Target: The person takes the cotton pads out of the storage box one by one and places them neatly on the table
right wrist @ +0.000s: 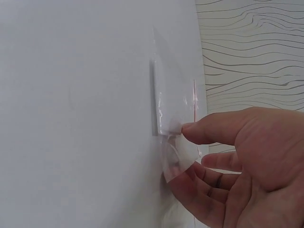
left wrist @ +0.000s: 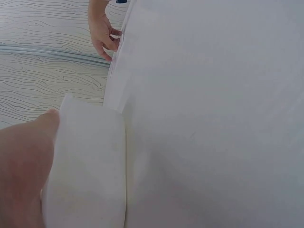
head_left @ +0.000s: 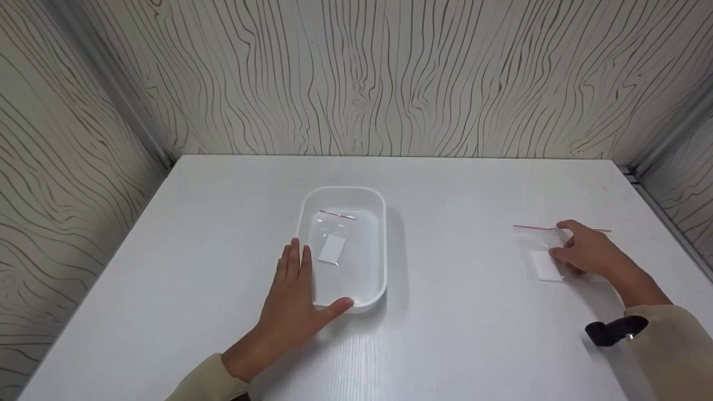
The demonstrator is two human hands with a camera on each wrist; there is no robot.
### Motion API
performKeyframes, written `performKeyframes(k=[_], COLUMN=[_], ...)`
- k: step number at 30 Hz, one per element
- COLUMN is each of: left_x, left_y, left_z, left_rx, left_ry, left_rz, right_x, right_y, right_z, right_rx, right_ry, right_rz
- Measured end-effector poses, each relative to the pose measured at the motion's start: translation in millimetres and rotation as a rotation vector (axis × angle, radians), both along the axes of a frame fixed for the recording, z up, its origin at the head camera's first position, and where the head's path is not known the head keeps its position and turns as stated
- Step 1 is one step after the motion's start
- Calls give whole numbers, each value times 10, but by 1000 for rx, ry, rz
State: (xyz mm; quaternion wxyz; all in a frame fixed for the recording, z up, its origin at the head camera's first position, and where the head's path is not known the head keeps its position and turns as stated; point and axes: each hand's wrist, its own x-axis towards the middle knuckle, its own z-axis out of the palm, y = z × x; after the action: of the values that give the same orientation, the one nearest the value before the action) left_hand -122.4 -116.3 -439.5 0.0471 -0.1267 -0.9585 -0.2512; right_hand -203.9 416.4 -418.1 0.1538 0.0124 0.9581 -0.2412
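Right grip (head_left: 590,250) seemingly pinches a clear bag (head_left: 546,264); left grip (head_left: 291,306), spread, touches the tray (head_left: 365,267).

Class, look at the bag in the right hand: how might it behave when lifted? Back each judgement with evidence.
The bag is probably floppy: its clear film curls near the right hand's fingers. It looks light, being thin film around one small white piece. That piece lies flat with straight edges, so its part may bend less.

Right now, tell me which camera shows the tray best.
The head view: it shows nearly the whole tray, inside included. The left wrist view shows only part of its outside; the right wrist view shows none.
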Motion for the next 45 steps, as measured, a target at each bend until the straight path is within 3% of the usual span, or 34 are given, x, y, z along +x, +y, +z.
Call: performKeyframes(k=[14,31,45], left_x=[17,8,14], left_y=[9,16,11], left_z=[15,21,25], left_rx=[4,3,0], left_ry=[15,-17,4], left_rz=[3,4,1], right_x=[5,45,59], right_y=[43,61,-80], right_z=[33,222,134], right_rx=[-33,-19,-29], right_ry=[-12,38,184], right_rz=[-20,32,169])
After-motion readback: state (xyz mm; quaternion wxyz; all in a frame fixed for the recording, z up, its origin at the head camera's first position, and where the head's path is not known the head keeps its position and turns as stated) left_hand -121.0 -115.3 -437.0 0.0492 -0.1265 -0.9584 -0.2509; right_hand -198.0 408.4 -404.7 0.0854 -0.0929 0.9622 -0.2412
